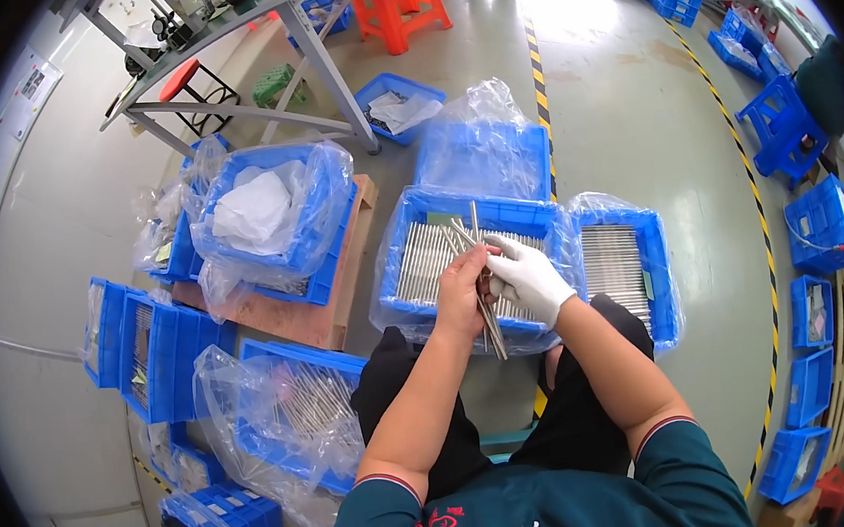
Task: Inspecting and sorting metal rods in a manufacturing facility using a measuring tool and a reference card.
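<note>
In front of my knees, my bare left hand (459,285) is closed around a few slim metal rods (493,330). Their ends fan out above and below the fingers. My right hand (532,279), in a white glove, closes on the same bundle from the other side. Below both hands stands a blue plastic crate (397,301) lined with clear plastic, where many similar rods (426,263) lie side by side. Close by on the right, a narrower-looking blue crate (655,263) holds more rods (610,259) in an even row. My fingers hide part of the bundle.
To the left, a crate with loosely heaped rods (313,398) sits under crumpled plastic. Stacked crates with white sheets (252,213) rest on a wooden pallet (348,280). Beyond are a workbench leg (324,66) and a red stool (398,10). Striped floor tape (751,184) runs at right.
</note>
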Motion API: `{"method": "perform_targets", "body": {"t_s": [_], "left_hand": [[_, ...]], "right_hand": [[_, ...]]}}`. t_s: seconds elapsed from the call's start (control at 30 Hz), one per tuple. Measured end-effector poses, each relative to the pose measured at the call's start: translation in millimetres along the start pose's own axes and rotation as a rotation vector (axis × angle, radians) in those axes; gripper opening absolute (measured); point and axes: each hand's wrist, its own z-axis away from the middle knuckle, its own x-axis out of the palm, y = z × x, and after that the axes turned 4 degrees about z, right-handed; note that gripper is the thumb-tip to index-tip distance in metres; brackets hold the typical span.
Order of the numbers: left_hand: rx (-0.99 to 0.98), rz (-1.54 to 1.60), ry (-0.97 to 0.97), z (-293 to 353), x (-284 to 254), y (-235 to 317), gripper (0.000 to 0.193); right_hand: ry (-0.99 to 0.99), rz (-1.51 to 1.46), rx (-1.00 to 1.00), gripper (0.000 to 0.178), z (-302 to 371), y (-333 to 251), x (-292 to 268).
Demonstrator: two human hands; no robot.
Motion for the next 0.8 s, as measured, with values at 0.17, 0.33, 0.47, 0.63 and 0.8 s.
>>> {"method": "perform_targets", "body": {"t_s": [0.17, 0.33, 0.47, 0.63, 0.8], "left_hand": [[0.01, 0.164, 0.106, -8, -17, 14, 0.024], [-0.012, 0.195, 0.071, -4, -18, 19, 0.025], [-0.058, 0.21, 0.045, -3, -18, 25, 0.025], [-0.074, 0.193, -0.056, -2, -19, 29, 0.024], [-0.096, 0.056, -0.042, 2, -10, 25, 0.022]], "right_hand": [[-0.143, -0.009, 0.12, 0.039, 8, -13, -3], [-0.146, 0.092, 0.113, 0.027, 15, -4, -4], [-0.122, 0.083, 0.065, 0.027, 19, -7, -1], [-0.195, -0.033, 0.107, 0.028, 19, -6, -9], [-0.163, -0.082, 0.127, 0.028, 18, -3, -3]]}}
